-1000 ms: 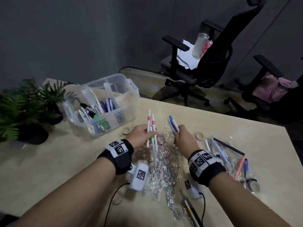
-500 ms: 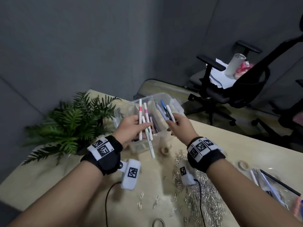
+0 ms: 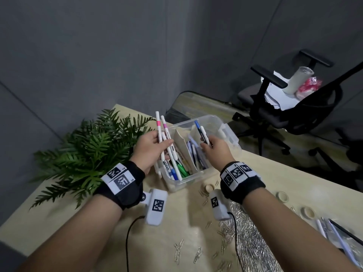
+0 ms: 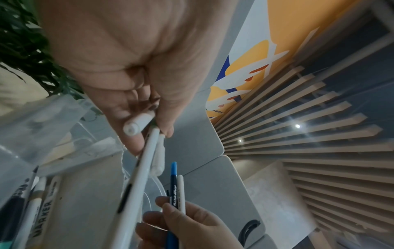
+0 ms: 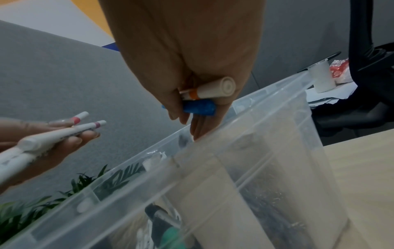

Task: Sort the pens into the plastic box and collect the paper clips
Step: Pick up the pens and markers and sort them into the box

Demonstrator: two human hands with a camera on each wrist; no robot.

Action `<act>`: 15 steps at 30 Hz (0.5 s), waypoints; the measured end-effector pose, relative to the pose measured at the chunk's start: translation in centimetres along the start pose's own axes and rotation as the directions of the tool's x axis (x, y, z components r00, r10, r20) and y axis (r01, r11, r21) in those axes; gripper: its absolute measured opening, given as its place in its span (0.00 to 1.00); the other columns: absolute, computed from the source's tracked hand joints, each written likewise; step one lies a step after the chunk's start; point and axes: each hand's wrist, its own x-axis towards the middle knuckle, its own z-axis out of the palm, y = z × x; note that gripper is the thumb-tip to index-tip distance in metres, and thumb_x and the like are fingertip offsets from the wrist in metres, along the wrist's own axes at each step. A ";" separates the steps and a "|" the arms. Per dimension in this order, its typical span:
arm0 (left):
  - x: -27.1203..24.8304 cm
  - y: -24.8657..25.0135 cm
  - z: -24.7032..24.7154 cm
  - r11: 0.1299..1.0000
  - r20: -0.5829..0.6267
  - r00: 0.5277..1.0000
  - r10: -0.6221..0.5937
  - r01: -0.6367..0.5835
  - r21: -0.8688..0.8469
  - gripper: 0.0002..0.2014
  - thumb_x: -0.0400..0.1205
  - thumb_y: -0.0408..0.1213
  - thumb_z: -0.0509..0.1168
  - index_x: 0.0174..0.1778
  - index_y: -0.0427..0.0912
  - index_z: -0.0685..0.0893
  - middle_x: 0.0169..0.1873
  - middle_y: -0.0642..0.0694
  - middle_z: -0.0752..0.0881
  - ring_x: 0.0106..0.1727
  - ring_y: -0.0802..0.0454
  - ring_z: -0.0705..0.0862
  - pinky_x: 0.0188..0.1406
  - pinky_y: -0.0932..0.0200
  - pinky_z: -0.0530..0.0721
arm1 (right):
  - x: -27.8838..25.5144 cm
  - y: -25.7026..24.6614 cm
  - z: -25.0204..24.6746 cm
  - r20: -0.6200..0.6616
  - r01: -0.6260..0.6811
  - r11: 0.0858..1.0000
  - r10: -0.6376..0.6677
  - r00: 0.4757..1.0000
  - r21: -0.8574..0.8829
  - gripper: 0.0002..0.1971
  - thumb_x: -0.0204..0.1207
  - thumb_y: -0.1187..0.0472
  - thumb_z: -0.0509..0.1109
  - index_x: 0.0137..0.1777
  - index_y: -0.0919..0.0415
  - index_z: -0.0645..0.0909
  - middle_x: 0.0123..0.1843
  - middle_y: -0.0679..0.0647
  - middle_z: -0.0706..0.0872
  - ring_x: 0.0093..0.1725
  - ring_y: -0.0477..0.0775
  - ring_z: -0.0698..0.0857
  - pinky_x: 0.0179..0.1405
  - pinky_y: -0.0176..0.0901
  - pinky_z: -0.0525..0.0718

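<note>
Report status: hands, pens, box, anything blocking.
Left hand grips white pens, right hand grips blue and white pens, both over plastic box. Paper clips on table, uncollected. Cardboard dividers inside box; nothing blocking.

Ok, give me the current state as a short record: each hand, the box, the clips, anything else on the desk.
left hand: grips a bundle of white pens, two with pink bands, over the left part of the box
right hand: holds a blue pen and a white pen, over the right part of the box
plastic box: clear, open, card dividers inside, pens and markers already in it
paper clips: uncollected, heaped on the table near the right forearm, some scattered
loose pens: at the table's right edge
tape rolls: on the table, right of the box
plant: left of the box
</note>
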 end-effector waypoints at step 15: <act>0.7 0.1 -1.1 1.000 -0.015 1.000 -0.003 0.003 -0.002 0.09 0.79 0.28 0.69 0.55 0.34 0.83 0.47 0.40 0.88 0.44 0.46 0.90 0.35 0.54 0.90 | 0.1 -3.2 3.1 0.092 0.044 0.987 -0.058 0.994 0.152 0.08 0.82 0.65 0.61 0.52 0.51 0.79 0.41 0.53 0.85 0.43 0.57 0.88 0.48 0.56 0.88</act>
